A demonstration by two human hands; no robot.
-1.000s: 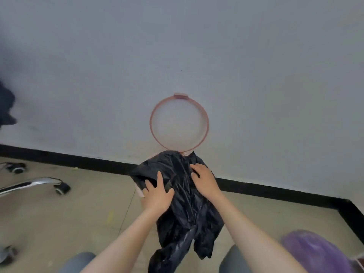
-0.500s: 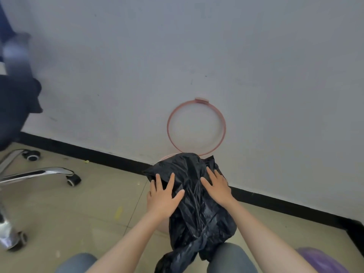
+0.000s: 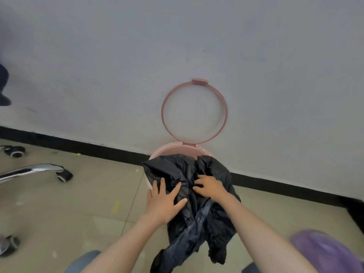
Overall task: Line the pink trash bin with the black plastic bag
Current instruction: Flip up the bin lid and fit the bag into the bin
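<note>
The pink trash bin (image 3: 173,149) stands on the floor against the white wall, and its pink ring lid (image 3: 165,107) is flipped up against the wall. A crumpled black plastic bag (image 3: 183,170) lies across the bin's mouth and hangs down its near side towards me. My left hand (image 3: 164,201) rests flat on the bag's left part with fingers spread. My right hand (image 3: 211,187) sits on the bag's middle with fingertips curled into the plastic. Most of the bin's body is hidden by the bag.
A chrome office-chair leg with castors (image 3: 63,174) stands at the left on the beige tiled floor. A black skirting board (image 3: 110,151) runs along the wall. A purple object (image 3: 327,251) sits at the lower right. My knees show at the bottom edge.
The view has shifted, so the bin's back rim now shows. My right hand's fingers have curled into the plastic. Both hands stay on the bag atop the bin.
</note>
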